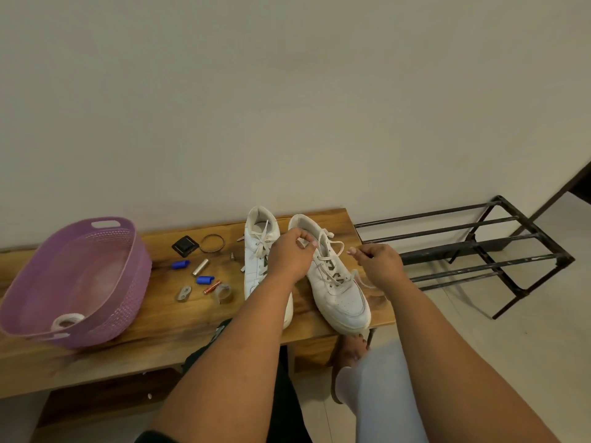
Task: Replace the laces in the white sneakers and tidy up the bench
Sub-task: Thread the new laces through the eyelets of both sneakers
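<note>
Wooden bench (166,327) against plain wall (287,91)

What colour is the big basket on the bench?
Purple. The basket shows clearly in the head view, the only one, at the bench's left end.

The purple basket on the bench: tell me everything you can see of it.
The purple basket is oval, seemingly plastic, with woven-look perforated walls and cut-out handles at both ends. It stands upright on the wooden bench, at its left end, apart from the small clutter. Inside lies only a white coiled bundle, near the front handle. Neither hand touches it.
</note>
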